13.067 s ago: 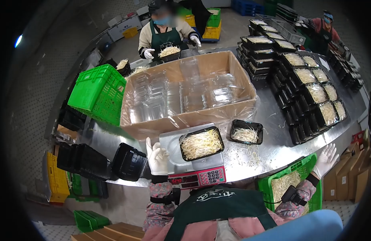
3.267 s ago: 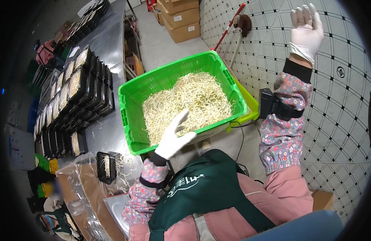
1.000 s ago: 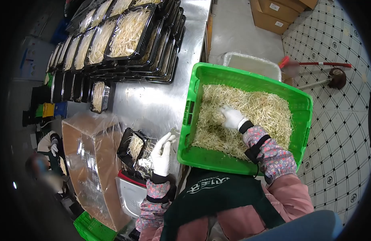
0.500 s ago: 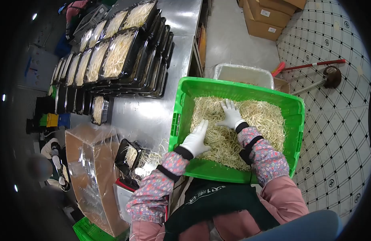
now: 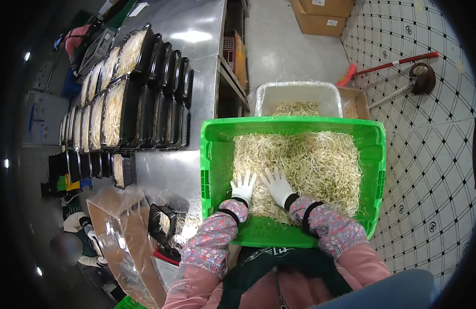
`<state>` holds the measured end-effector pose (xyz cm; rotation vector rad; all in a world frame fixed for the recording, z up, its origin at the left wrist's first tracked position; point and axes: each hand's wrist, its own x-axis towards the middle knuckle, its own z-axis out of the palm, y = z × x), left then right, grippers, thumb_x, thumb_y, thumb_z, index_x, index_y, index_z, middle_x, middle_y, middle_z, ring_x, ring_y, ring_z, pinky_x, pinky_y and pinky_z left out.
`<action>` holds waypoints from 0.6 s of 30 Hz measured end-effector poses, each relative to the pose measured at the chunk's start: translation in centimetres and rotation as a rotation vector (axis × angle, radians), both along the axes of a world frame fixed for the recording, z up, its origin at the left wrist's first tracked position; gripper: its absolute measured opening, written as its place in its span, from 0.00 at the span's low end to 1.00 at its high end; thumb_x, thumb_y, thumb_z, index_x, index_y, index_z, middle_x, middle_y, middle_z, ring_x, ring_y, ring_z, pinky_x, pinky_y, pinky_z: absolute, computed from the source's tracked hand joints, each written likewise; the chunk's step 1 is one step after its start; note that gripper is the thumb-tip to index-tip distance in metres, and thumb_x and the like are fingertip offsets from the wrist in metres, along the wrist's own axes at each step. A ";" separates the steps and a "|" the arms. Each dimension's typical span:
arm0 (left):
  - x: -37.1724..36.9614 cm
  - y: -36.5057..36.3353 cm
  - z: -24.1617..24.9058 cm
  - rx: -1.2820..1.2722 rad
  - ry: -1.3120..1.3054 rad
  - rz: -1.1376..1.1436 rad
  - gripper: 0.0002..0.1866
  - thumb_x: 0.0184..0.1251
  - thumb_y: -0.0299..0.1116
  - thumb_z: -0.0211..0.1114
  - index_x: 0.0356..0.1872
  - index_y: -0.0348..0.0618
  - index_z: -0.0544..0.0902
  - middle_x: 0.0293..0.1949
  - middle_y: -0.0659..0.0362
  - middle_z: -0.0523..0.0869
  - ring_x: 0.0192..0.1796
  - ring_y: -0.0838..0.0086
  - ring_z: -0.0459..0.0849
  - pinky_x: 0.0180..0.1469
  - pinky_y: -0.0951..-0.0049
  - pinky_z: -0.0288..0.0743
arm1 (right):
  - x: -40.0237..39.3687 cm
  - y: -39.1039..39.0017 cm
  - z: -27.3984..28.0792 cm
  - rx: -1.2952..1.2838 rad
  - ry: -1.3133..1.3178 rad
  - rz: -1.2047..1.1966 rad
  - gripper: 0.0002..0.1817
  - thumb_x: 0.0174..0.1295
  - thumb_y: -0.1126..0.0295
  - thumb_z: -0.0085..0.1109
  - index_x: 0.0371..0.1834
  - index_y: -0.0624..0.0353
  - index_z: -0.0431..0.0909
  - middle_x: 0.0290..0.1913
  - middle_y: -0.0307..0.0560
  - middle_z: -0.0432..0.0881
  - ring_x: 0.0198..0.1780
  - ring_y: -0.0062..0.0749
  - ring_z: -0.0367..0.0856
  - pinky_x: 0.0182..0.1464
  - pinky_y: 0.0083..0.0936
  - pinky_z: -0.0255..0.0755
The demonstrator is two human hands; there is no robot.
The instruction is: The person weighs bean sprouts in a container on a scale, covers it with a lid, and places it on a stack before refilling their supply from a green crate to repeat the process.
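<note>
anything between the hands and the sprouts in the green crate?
Nothing visible. Left hand and right hand lie flat, fingers spread, directly on the sprouts near the near wall of the green crate. The crate has no lid.

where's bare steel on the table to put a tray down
Bare steel table lies between the stacked black trays and the green crate, and beyond the stacks. Crowded near the cardboard box, with scattered sprouts and a tray.

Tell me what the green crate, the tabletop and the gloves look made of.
Green crate: moulded plastic, slotted wall, slight gloss. Tabletop: probably stainless steel, brushed, mirroring a lamp. Gloves on left hand and right hand: thin white, likely latex or nitrile.
</note>
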<state>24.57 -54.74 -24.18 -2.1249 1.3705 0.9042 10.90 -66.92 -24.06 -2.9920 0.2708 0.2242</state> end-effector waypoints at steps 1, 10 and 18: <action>0.0 -0.5 -0.1 0.001 0.003 -0.002 0.73 0.30 0.43 0.84 0.77 0.54 0.38 0.78 0.51 0.40 0.77 0.47 0.45 0.70 0.35 0.48 | 0.4 -0.1 0.0 -0.026 -0.030 -0.030 0.29 0.64 0.69 0.47 0.70 0.60 0.59 0.64 0.56 0.67 0.61 0.55 0.69 0.61 0.55 0.63; 1.7 -2.1 0.7 -0.092 0.193 0.396 0.38 0.49 0.33 0.68 0.65 0.46 0.66 0.58 0.44 0.75 0.53 0.51 0.81 0.52 0.57 0.78 | 1.9 -3.8 -1.7 0.466 0.009 -0.135 0.16 0.55 0.75 0.53 0.48 0.60 0.73 0.39 0.54 0.81 0.43 0.49 0.82 0.43 0.40 0.77; 1.9 -1.5 4.0 -0.188 0.186 0.046 0.22 0.50 0.24 0.62 0.51 0.43 0.75 0.51 0.45 0.81 0.48 0.51 0.84 0.46 0.55 0.79 | 5.2 -12.1 2.2 0.689 -0.086 -0.469 0.17 0.56 0.71 0.56 0.49 0.63 0.78 0.46 0.62 0.81 0.49 0.56 0.79 0.53 0.40 0.73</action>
